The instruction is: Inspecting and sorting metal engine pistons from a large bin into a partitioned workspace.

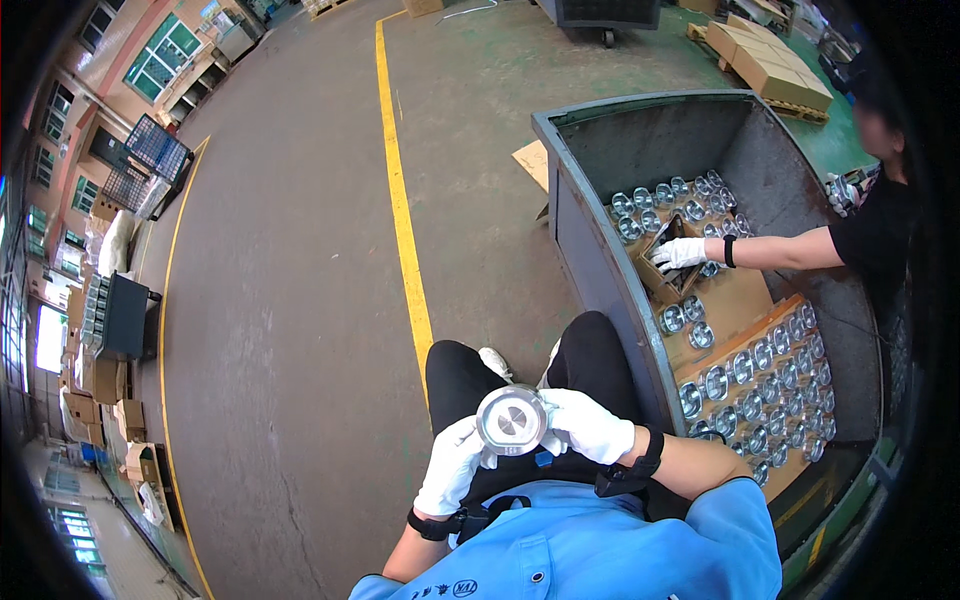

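Observation:
In front of my lap I hold a round silver metal part (511, 420) with its flat circular face turned up toward me. My left hand (452, 466), in a white glove, grips its left rim. The white-gloved right hand (588, 424) is closed on the opposite rim. Fingers under the part are partly hidden. To my right stands a large grey metal bin (612, 245). Inside it, rows of shiny round metal parts (762, 385) stand on a brown cardboard sheet (735, 300).
A co-worker's white-gloved hand (680, 254) reaches into a small cardboard box (655, 280) in the bin. A yellow floor line (402, 220) runs ahead of me. Pallets with boxes (770, 65) stand far right; a dark cart (125, 315) stands at the left.

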`<state>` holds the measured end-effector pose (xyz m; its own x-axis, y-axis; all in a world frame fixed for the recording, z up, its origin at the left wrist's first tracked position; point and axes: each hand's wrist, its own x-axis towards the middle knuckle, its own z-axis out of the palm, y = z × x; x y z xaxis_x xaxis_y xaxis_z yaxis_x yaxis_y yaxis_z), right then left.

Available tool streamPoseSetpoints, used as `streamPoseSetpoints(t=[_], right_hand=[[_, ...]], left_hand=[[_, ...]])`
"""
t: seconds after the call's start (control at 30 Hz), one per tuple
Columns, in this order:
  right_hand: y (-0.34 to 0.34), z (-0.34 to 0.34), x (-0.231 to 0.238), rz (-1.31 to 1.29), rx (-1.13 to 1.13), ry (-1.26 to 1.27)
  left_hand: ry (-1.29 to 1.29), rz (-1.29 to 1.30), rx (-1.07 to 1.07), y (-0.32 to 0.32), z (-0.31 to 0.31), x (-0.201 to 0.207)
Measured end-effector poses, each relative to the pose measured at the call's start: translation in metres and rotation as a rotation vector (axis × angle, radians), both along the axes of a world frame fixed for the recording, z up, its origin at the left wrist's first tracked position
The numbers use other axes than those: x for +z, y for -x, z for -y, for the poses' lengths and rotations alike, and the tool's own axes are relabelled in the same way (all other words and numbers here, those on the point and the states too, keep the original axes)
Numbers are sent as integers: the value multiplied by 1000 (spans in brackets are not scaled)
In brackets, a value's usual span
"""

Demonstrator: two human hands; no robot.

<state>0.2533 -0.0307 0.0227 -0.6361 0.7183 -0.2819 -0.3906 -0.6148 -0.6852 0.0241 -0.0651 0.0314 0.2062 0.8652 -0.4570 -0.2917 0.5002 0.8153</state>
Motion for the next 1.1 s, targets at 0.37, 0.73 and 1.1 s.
streamPoseSetpoints(t=[0.37,0.73,1.1], right_hand=[[-4,-2,4,42,-49,38],[3,2,13,337,-42,-269],[8,-3,34,670,-207,-1018]], left_hand=[[33,9,-60,-6,-10,2],[79,244,-112,-11,-18,11],[54,334,-68,-13,-20,4]])
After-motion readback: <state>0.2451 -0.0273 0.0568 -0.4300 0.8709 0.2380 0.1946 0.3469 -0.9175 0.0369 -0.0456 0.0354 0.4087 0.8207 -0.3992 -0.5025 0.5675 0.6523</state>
